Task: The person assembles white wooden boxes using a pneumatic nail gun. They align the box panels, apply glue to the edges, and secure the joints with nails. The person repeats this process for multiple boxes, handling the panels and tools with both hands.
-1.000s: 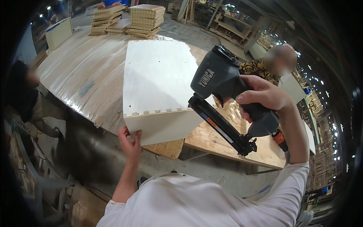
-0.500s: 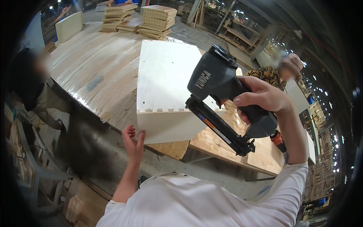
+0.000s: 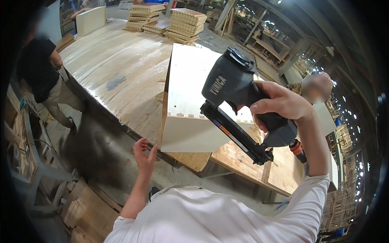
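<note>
My right hand (image 3: pixel 285 103) is wrapped round the grip of a black pneumatic nail gun (image 3: pixel 227 83), holding it raised above the right part of a white wooden box (image 3: pixel 190 83). An orange-ringed hose fitting (image 3: pixel 297 149) sits at the base of the grip. Small dark holes dot the box's top panel, and finger joints show along its front upper edge. A narrow strip of the left side shows, and the nail gun hides much of the right. My left hand (image 3: pixel 145 158) is open and holds nothing, its fingers spread just off the box's lower left corner.
The box rests on a wide wooden workbench (image 3: pixel 109 69). Stacked slatted boards (image 3: pixel 186 24) and a pale panel box (image 3: pixel 91 21) stand at its far side. One person (image 3: pixel 44 73) is at the left, another (image 3: pixel 316 87) at the right. A lower plywood surface (image 3: pixel 239 152) lies at right.
My left hand has come away from the box's left corner, leaving a gap. The box now appears farther right and slightly turned, its left side showing. The nail gun remains in my right hand.
</note>
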`<state>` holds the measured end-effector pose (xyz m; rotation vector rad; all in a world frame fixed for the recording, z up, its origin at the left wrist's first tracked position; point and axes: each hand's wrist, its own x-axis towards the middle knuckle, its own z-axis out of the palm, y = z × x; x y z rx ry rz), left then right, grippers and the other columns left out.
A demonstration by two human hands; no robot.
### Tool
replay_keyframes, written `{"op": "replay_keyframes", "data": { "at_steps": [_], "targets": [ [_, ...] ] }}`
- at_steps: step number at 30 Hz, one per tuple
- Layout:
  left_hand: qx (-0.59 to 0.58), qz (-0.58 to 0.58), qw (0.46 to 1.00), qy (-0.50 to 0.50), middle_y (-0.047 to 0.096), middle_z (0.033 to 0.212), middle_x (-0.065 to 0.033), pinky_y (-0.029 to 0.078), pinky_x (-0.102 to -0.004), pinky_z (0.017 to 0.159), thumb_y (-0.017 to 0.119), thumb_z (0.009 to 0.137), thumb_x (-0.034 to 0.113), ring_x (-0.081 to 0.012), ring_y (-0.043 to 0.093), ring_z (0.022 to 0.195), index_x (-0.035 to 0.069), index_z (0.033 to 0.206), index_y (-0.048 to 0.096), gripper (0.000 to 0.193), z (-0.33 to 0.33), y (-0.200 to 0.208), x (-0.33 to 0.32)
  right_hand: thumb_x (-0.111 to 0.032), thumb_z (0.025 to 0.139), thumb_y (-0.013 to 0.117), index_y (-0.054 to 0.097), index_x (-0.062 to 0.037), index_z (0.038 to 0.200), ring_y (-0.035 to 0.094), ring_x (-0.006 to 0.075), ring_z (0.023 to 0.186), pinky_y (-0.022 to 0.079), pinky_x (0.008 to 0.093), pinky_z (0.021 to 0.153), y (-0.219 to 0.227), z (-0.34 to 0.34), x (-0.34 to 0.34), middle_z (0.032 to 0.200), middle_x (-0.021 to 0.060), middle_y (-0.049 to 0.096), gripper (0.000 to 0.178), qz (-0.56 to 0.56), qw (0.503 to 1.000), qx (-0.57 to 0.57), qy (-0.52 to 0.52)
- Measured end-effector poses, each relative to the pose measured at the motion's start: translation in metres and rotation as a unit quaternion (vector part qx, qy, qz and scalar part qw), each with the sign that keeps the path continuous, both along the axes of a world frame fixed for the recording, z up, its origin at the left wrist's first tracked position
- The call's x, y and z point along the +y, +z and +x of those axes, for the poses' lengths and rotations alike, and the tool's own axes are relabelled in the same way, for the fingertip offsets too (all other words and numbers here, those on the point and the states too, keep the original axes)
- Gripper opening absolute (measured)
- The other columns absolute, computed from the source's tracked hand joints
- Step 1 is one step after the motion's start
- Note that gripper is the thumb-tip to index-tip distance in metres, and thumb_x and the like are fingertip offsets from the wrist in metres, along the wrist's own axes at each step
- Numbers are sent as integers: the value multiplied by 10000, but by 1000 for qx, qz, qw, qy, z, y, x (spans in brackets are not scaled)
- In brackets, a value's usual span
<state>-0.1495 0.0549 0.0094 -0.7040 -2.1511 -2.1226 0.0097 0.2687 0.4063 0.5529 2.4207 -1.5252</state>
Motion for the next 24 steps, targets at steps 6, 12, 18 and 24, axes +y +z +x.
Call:
{"op": "replay_keyframes", "data": {
  "at_steps": [6,12,18,24],
  "targets": [
    [3,-13,1000,4,532,989,-49,407,-302,802,752,774,141,-167,486,891,58,1151,530,445,6,-3,-14,-155,877,634,559,11,1060,609,135,561,516,279,494,3,-27,-17,770,49,581,258,-2,1000,4,22],
    [-7,-38,999,18,527,989,-54,408,-312,809,754,767,139,-184,486,903,68,1154,525,456,8,-12,-30,-165,878,638,560,17,1042,613,142,566,521,283,505,-6,-47,-22,798,63,595,257,-28,998,0,53],
    [-13,-42,999,19,527,990,-55,407,-319,811,765,759,158,-186,481,899,72,1147,530,462,10,-14,-30,-168,874,641,523,18,1055,614,152,557,524,291,504,-8,-47,-18,739,66,598,285,9,999,-15,38],
    [42,-105,991,-71,558,1018,-71,415,-330,832,752,776,226,-206,491,947,62,1142,545,451,-1,-11,-10,-112,846,623,510,25,1115,611,153,558,509,289,486,-2,22,-3,745,65,579,323,24,993,84,-73]
  ]
}}
